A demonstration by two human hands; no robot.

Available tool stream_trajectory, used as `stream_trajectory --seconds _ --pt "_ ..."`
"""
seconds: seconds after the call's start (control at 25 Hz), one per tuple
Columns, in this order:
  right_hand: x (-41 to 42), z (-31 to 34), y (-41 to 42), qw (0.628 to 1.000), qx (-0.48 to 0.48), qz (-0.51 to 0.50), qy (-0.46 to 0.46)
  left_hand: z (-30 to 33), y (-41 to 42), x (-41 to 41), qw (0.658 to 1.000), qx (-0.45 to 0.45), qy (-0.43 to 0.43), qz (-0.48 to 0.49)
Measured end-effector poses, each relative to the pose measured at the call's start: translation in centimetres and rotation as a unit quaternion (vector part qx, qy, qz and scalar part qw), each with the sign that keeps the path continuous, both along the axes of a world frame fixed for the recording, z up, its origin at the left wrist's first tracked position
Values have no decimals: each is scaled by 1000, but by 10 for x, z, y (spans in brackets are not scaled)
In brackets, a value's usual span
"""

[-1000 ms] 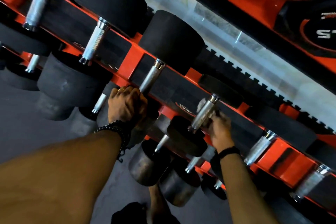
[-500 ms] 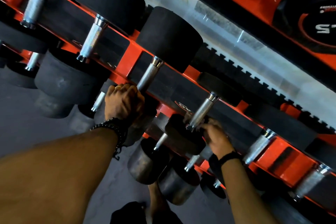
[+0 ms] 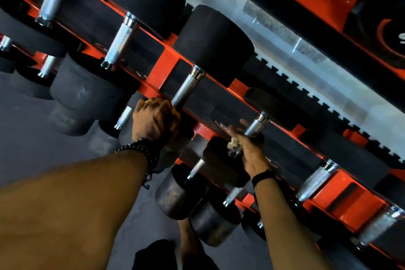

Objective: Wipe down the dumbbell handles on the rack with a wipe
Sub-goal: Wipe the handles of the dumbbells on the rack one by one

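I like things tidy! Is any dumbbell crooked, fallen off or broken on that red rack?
Nothing stands out. The dumbbells sit in even rows on the red rack. The right hand grips one handle with a wipe, and the left hand rests by the next handle.

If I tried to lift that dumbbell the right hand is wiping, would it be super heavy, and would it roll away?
Probably heavy: the dumbbell has thick solid-looking black ends on a metal handle. It likely would roll on a flat floor, since those ends look round. The handle's rough cross-hatched metal should resist slipping, as where the right hand holds the wipe against it.
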State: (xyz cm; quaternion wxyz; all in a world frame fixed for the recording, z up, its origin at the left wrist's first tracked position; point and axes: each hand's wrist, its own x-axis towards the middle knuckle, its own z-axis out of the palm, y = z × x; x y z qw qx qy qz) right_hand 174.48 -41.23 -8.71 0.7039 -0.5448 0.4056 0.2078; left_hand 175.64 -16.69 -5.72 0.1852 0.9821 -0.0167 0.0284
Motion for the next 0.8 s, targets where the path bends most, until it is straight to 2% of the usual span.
stream_trajectory --seconds 0.12,0.2,0.24,0.32,0.36,0.48,0.56,0.64,0.72,0.8 --pt "-10 6 2 982 -164 88 -2 0 0 0 1000 3 9 4" --pt "-19 14 0 942 -298 144 -50 1 0 0 1000 1 20 3" --pt "-24 16 -3 907 -377 161 -93 2 -1 1 1000 -2 23 4" --pt "-40 22 -4 810 -519 191 -195 4 -2 1 1000 -7 13 4" --pt "-47 25 -4 769 -554 215 -236 4 -2 1 1000 -9 4 2" --pt "-43 25 -8 723 -516 336 -312 4 -1 1 1000 -11 7 -4" --pt "-40 24 -10 681 -513 429 -300 4 -1 0 1000 -13 13 -5" --pt "-41 27 -10 663 -486 493 -285 5 -1 0 1000 -19 14 1" --pt "-35 28 -15 635 -491 512 -306 6 -1 2 1000 -24 13 4" --pt "-11 27 -26 630 -524 467 -332 8 -2 0 999 -25 23 0"
